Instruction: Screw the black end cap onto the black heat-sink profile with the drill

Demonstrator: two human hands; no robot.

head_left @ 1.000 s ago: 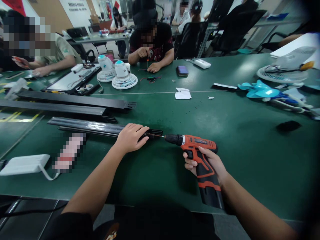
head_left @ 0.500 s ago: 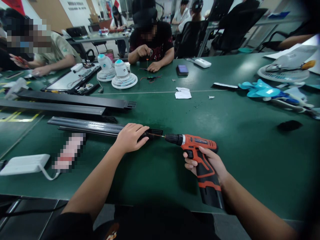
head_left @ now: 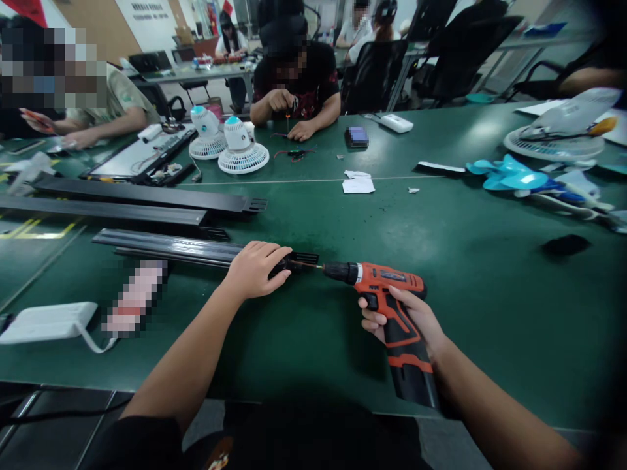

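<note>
My right hand (head_left: 392, 316) is wrapped round the handle of a red and black cordless drill (head_left: 392, 277), a finger at its trigger. The drill lies level, chuck to the left, and its thin bit (head_left: 311, 265) reaches the right end of a long black metal profile (head_left: 171, 245). Over that end my left hand (head_left: 257, 267) is closed, fingers on top and thumb at the near side, pressing it on the green table (head_left: 313, 339). The exact spot where the bit meets the profile is too small to make out.
More black profiles (head_left: 147, 196) lie at the left. A phone (head_left: 134, 297) and white power bank (head_left: 49, 322) sit near left. White fan parts (head_left: 243, 153), paper scraps (head_left: 358, 185) and blue fan blades (head_left: 514, 175) lie farther off. Across the table a person (head_left: 296, 91) works with a screwdriver.
My hands, the drill and the profile stay in nearly the same place. The person at the far left has leaned slightly.
</note>
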